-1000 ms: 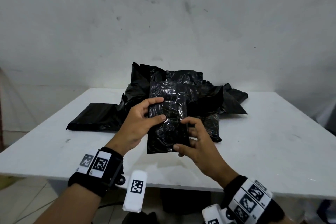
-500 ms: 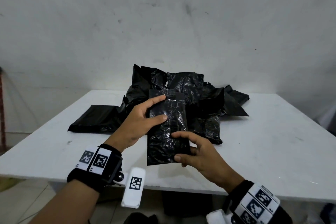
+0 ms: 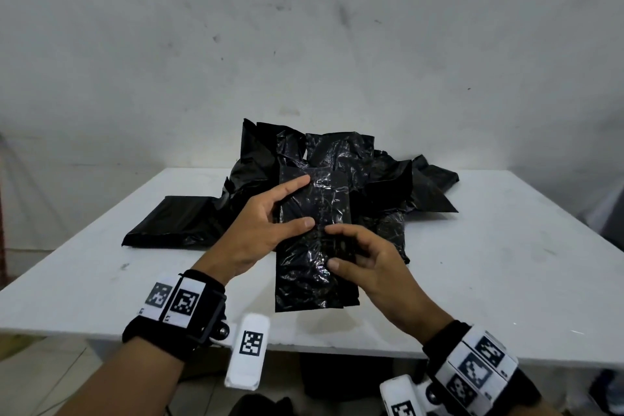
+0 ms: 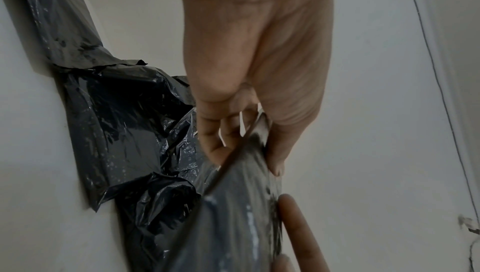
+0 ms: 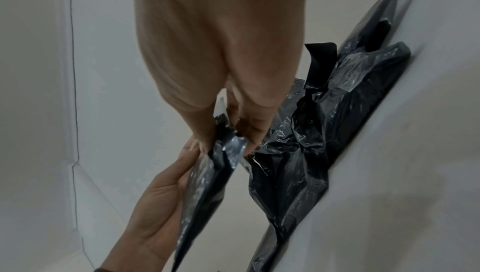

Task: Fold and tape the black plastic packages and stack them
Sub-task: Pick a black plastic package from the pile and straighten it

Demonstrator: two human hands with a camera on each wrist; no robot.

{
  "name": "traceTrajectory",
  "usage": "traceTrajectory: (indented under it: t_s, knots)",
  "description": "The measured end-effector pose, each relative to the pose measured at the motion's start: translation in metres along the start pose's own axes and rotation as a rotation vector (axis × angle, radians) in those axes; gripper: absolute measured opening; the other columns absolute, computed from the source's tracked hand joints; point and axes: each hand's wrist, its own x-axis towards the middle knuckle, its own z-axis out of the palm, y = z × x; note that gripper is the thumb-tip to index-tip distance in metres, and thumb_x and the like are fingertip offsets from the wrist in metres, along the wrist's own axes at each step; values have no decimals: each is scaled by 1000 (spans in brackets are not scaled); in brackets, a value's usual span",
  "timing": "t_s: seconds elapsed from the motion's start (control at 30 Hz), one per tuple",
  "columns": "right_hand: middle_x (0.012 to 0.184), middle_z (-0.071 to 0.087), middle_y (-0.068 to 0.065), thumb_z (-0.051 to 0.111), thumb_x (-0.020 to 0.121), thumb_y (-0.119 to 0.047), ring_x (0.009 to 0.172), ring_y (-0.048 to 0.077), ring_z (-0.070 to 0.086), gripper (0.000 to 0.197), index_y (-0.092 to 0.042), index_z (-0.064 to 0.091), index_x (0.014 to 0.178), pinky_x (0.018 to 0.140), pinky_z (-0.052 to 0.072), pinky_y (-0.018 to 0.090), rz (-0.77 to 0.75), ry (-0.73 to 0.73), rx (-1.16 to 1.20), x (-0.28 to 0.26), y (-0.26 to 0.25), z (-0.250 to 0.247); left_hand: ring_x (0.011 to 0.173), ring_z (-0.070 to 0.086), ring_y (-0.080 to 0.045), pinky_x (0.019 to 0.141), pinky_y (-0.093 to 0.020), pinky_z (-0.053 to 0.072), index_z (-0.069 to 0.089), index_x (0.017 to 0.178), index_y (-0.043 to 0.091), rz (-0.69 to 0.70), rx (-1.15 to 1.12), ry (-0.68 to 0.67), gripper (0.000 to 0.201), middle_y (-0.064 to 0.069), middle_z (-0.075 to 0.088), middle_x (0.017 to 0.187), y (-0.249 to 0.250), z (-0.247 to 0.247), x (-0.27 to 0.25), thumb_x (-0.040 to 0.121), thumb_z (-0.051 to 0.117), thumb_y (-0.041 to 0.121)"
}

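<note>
The person has one folded black package (image 3: 312, 240) up off the table (image 3: 506, 263), near edge, held flat between both hands. The left hand (image 3: 256, 233) grips its left edge, thumb on top. The right hand (image 3: 368, 267) pinches the right side, fingers curled round it. No tape visible anywhere, so sealing probably isn't done yet, hard to tell on shiny plastic. Behind it sits a messy pile of black bags (image 3: 371, 186), loose and crumpled, nothing like a neat stack yet. Plenty left, and that pile crowds the far middle of the table.
</note>
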Motion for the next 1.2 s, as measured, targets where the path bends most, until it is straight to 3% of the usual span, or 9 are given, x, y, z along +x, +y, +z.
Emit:
traceTrajectory:
  t_s: [0.07, 0.13, 0.27, 0.43, 0.7, 0.87, 1.07, 1.2]
  knots:
    - [120, 71, 1, 70, 87, 5, 108, 19, 70, 44, -21, 66, 123, 85, 57, 28, 1, 11, 15, 0, 0, -1, 132, 57, -12, 103, -30, 51, 50, 147, 31, 12, 6, -24, 70, 7, 61, 142, 0, 0, -3, 87, 74, 6]
    - [122, 70, 1, 71, 86, 5, 110, 21, 69, 47, -23, 66, 124, 87, 57, 30, -9, 27, 33, 1, 0, -3, 132, 57, -10, 101, -30, 52, 46, 148, 35, 10, 6, -44, 73, 7, 59, 144, -3, 1, -9, 86, 75, 9]
    - [119, 71, 0, 72, 84, 5, 108, 22, 70, 48, -23, 67, 123, 86, 58, 32, -20, 43, 45, 3, -1, -6, 124, 62, -25, 94, -35, 57, 57, 135, 25, -43, -10, -103, 63, -2, 62, 133, -12, 3, -21, 81, 77, -1]
    - [120, 69, 4, 71, 89, -2, 106, 21, 70, 41, -25, 66, 123, 84, 57, 30, -29, 25, 15, 11, -12, -9, 122, 65, -23, 98, -34, 55, 57, 136, 17, -57, 15, -108, 68, -4, 66, 132, -13, 4, -23, 78, 77, -12]
    - [104, 73, 3, 64, 95, -6, 93, 18, 69, 29, -16, 67, 122, 84, 57, 36, 67, 121, 6, 49, -39, -23, 122, 65, -20, 96, -30, 55, 55, 140, 17, -85, 41, -165, 72, -5, 65, 135, -10, 10, -28, 78, 78, -12]
    - [116, 73, 9, 65, 95, -10, 98, 22, 70, 28, -17, 68, 122, 90, 55, 41, 81, 153, -16, 48, -38, -28, 125, 63, -19, 99, -30, 54, 56, 139, 16, -80, 41, -173, 72, 1, 64, 136, -9, 15, -28, 77, 79, -11]
    - [107, 73, 3, 58, 97, 0, 90, 13, 70, 26, -14, 68, 117, 71, 57, 25, 63, 204, 36, 43, -48, -48, 122, 65, -19, 95, -28, 56, 57, 137, 14, -87, 40, -226, 72, 3, 67, 133, -9, 26, -30, 75, 78, -14]
    - [100, 75, 6, 56, 95, 6, 87, 14, 72, 24, -11, 68, 109, 75, 59, 26, 58, 272, 89, 37, -62, -71, 122, 65, -12, 93, -21, 54, 57, 136, 16, -91, 94, -277, 72, 7, 68, 130, -8, 38, -29, 74, 80, -13]
